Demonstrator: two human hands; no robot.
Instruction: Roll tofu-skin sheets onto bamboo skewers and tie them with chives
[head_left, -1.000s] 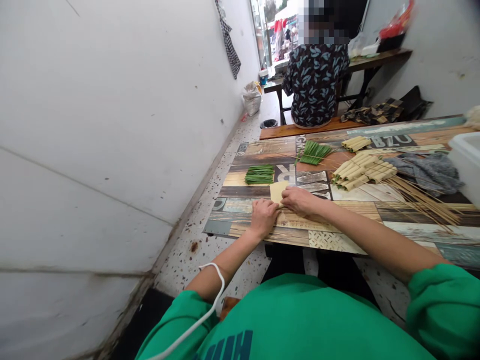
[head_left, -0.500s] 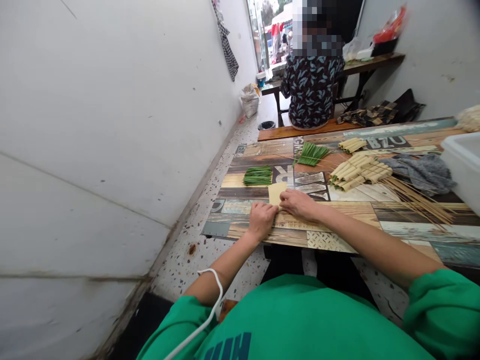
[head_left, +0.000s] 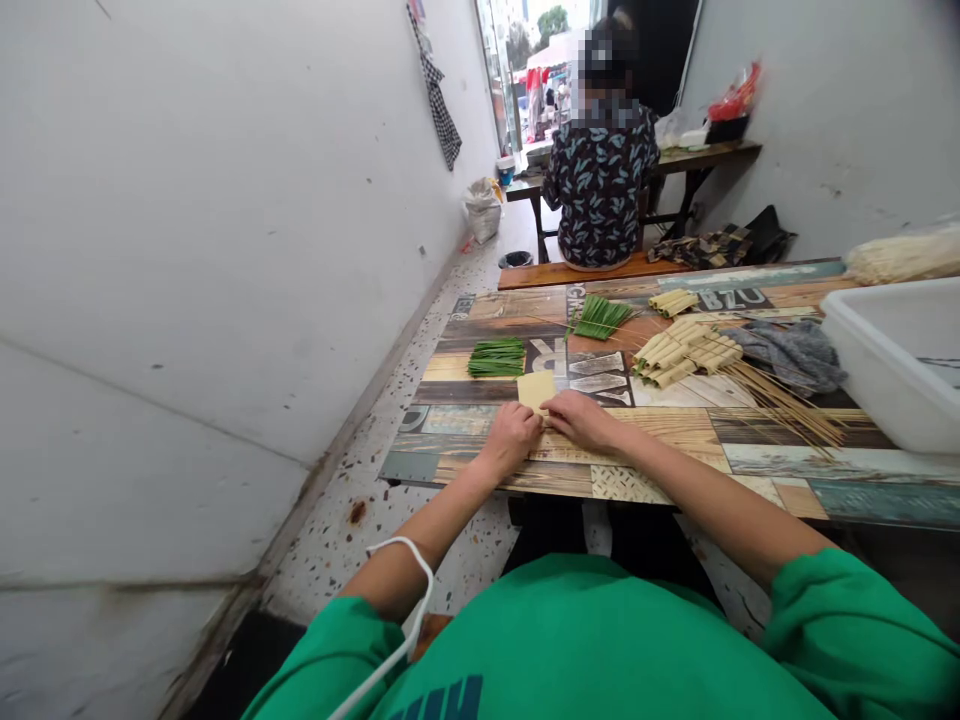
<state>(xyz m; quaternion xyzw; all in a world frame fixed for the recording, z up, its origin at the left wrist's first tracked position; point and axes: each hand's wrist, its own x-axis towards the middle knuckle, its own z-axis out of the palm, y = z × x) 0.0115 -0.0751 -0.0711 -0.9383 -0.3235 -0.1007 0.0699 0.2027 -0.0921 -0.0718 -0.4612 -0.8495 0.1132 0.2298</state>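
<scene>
Now your left hand (head_left: 514, 431) and right hand (head_left: 581, 418) are curling closed on the near edge of the pale sheet (head_left: 535, 388) at twelve o'clock; you're apparently rolling it and probably needing even pressure next. More of the white tub (head_left: 870, 395) is showing at three o'clock than before.

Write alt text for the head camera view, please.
A person's left hand and right hand touch the near edge of a pale yellow sheet on a wood-patterned table. Two piles of green strips lie beyond; pale rolls and thin sticks lie to the right.
</scene>
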